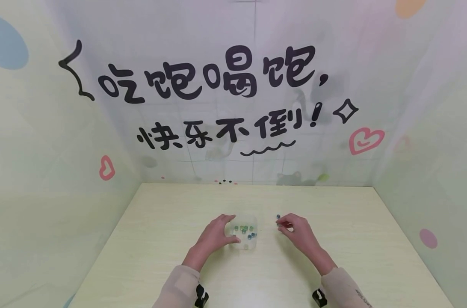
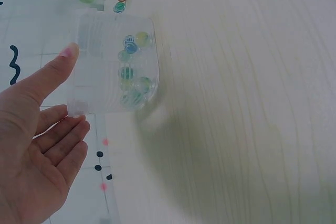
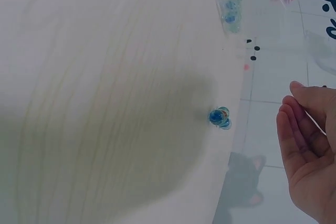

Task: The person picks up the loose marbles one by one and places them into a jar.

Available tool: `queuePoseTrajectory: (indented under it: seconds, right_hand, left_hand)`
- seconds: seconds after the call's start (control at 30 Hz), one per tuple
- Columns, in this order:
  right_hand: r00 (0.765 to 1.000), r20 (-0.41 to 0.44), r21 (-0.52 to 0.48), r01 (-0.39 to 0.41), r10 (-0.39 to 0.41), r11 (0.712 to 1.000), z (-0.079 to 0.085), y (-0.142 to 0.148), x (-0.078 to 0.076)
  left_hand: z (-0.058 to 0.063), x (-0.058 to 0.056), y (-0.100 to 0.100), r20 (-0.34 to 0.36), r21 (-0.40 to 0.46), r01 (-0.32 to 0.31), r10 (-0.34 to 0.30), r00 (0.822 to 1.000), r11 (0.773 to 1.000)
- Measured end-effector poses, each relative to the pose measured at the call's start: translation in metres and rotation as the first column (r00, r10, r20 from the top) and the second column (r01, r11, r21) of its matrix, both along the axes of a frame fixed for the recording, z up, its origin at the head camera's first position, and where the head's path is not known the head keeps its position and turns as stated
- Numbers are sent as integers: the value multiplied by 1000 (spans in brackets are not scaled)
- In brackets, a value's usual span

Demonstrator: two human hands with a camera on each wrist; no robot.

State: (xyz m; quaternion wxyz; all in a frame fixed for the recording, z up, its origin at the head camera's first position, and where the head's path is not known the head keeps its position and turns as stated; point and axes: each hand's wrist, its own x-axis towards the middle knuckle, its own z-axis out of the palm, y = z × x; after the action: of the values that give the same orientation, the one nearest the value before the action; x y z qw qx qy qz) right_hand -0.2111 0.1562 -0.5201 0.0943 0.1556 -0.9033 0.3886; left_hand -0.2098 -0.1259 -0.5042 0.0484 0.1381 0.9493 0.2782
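A clear plastic box (image 1: 246,244) stands on the table with several green, yellow and blue glass marbles (image 2: 126,72) inside. My left hand (image 1: 216,235) holds it from the left, thumb and fingers at its rim (image 2: 76,80). To the right of the box, a short row of loose marbles (image 3: 219,117) lies on the table, blue and green with a touch of orange. My right hand (image 1: 298,231) is right beside these marbles, its fingers bent loosely. In the right wrist view, thumb and fingertips (image 3: 296,87) are close together and nothing shows between them.
The pale wood-grain table (image 1: 160,278) ends at a back wall sheet (image 1: 233,25) with black lettering and drawings. Light side sheets (image 1: 37,149) enclose it left and right. A black wrist strap (image 1: 201,296) shows at each sleeve.
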Motion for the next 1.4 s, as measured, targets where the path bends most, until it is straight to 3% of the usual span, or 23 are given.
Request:
queuePoseTrajectory:
  seconds: [0.5, 0.93, 1.4]
  right_hand:
    - [994, 85, 27, 68, -70, 997, -11, 6, -1]
    - [993, 67, 49, 92, -95, 995, -25, 10, -6]
    - [987, 111, 78, 108, -116, 991, -31, 10, -8]
  left_hand:
    - [0, 1, -1, 3, 11, -1, 1, 1000, 1000]
    - [1, 1, -1, 10, 15, -6, 5, 1000, 1000]
    - [1, 0, -1, 6, 19, 6, -6, 1000, 1000]
